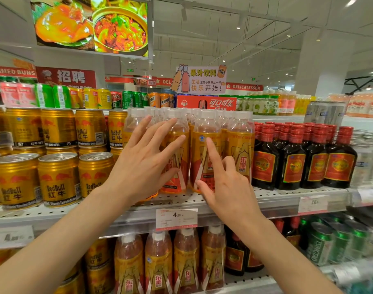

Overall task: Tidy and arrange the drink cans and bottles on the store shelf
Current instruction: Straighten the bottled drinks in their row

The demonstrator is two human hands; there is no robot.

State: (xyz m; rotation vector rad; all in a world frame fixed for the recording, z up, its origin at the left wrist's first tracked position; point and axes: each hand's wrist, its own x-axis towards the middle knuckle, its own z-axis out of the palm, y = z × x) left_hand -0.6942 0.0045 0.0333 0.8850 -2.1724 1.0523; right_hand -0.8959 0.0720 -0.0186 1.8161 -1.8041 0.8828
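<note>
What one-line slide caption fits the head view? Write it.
Both hands straighten orange bottles between gold cans and dark bottles.

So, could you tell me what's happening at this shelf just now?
A person is straightening the front row of orange-labelled drink bottles on the upper shelf. The left hand lies flat, fingers spread, against one bottle; the right hand touches the next with its index finger. The gold cans sit untouched alongside.

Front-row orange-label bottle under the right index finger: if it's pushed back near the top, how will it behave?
The orange-label bottle looks tall and narrow, so a high push from the right hand may tip it rather than slide it. It appears full, so probably fairly heavy. Neighbouring bottles stand close beside and behind, likely limiting any fall. The glossy label may be slippery.
</note>
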